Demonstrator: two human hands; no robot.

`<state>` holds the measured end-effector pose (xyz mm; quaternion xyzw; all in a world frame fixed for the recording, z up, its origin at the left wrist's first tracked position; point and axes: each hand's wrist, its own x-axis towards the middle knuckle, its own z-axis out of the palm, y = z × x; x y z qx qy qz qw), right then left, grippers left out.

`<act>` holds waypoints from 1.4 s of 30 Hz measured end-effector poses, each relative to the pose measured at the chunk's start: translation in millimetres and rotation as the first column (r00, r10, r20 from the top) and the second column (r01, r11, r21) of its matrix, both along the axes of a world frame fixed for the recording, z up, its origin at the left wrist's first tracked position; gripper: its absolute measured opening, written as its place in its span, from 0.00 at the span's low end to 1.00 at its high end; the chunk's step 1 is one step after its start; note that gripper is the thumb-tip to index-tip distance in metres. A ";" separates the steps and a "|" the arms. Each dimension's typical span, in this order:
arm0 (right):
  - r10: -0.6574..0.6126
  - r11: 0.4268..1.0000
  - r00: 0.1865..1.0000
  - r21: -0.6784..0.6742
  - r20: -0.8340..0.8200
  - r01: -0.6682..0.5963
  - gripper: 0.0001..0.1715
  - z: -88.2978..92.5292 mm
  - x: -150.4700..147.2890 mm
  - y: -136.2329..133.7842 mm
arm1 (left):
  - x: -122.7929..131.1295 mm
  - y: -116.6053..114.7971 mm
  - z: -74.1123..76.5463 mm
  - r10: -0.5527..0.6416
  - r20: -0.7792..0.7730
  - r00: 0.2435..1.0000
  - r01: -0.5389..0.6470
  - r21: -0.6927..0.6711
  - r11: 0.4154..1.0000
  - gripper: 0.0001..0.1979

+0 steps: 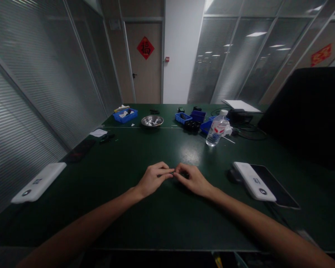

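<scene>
My left hand (155, 178) and my right hand (191, 179) meet fingertip to fingertip over the middle of the dark green table (145, 219). Both hands have their fingers pinched together. Whatever sits between the fingertips is too small and dark to make out. Both forearms reach in from the bottom corners of the head view.
A white device (39, 183) lies at the left edge, another white device (254, 181) on a dark tablet (276, 186) at the right. Farther back stand a water bottle (217, 128), a metal bowl (152, 120), blue bins (125, 115) and cables. A black chair back (309, 111) rises at right.
</scene>
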<state>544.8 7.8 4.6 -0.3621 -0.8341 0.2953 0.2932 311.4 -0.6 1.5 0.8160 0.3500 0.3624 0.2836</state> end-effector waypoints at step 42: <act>0.037 0.951 0.892 0.258 0.451 -0.170 0.08 5.7 20.1 15.7 | -0.8 4.2 -0.3 -0.020 -0.435 0.900 0.057 0.072 0.996 0.21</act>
